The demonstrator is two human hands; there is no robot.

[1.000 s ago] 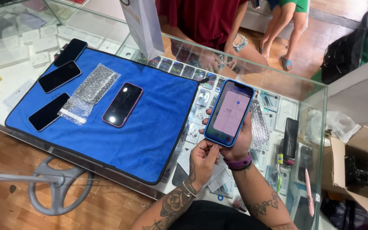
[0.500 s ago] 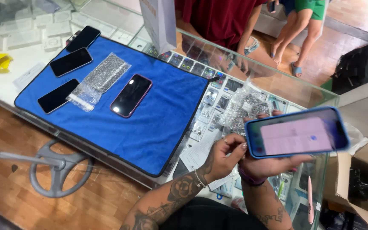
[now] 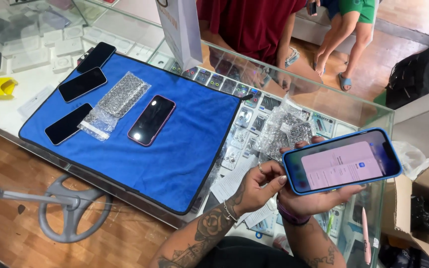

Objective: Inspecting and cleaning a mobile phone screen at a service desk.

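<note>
Blue cloth (image 3: 175, 149) on glass counter (image 3: 368, 111), three black phones (image 3: 82, 84) at its left end, pink-edged phone (image 3: 151, 120) mid-cloth. Right of cloth, my left hand (image 3: 256, 186) pinches corner of blue-cased phone (image 3: 342, 160). My right hand (image 3: 319, 198) cradles it from beneath, screen lit, lying sideways.

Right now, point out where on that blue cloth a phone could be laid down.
Free: the blue cloth right of the pink-edged phone, out to its right hem, and the near strip below that phone. Crowded: the far-left corner, with three dark phones and a bubble-wrap bag. The glass counter by both hands is cluttered.
</note>
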